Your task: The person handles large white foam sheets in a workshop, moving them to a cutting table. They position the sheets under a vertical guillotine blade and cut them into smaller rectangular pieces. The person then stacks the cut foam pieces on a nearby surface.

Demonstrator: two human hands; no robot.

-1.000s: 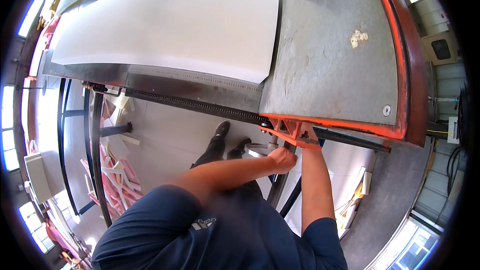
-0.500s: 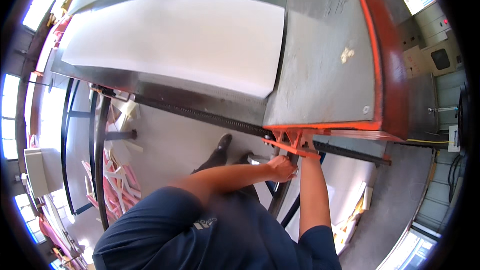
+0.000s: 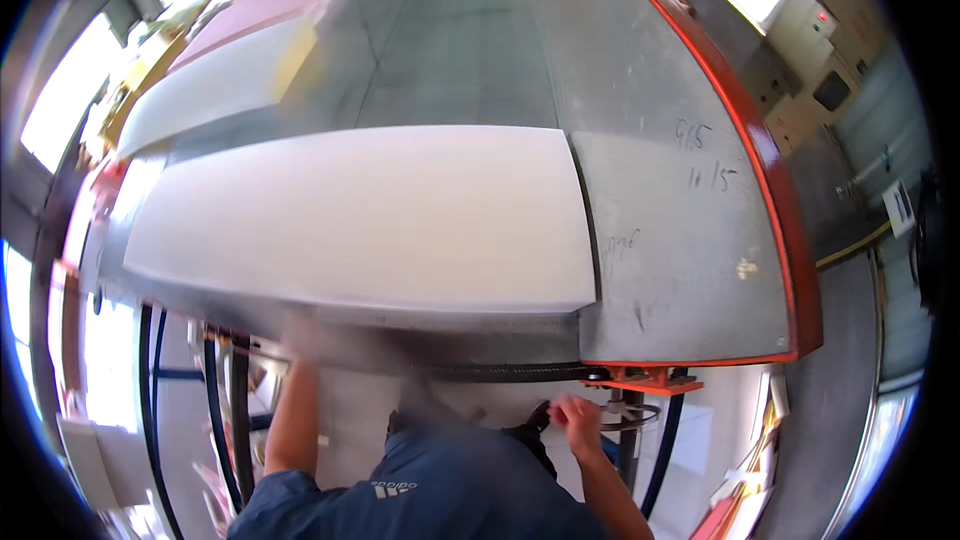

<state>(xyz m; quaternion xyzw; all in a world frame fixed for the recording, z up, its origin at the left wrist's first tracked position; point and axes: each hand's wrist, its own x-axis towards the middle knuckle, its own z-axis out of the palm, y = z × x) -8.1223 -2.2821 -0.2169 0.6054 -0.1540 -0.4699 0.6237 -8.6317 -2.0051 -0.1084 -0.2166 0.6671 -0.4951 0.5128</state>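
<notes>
A large white slab [image 3: 360,220], smooth on top and perhaps foam, lies on the grey metal table [image 3: 680,300]. My left hand [image 3: 300,328] is at the table's front edge, beside the slab's near left part. Motion smears its fingers, so contact with the slab cannot be made out. Lower right, my right hand [image 3: 577,420] has its fingers curled with nothing visible in them. It is just left of a round metal handwheel [image 3: 640,418], seemingly apart from it. Over the wheel sits an orange bracket [image 3: 655,381] under the table's edge.
Another pale slab [image 3: 210,90] with a yellow end lies farther back at left. A toothed black rail [image 3: 500,373] runs under the front edge. An orange rim [image 3: 745,160] borders the table's right side. Foam scraps [image 3: 745,470] are on the floor at right.
My left hand has left the post below the orange bracket and swung far left to the table edge. My right hand has come out from beneath the bracket. The view has shifted.
</notes>
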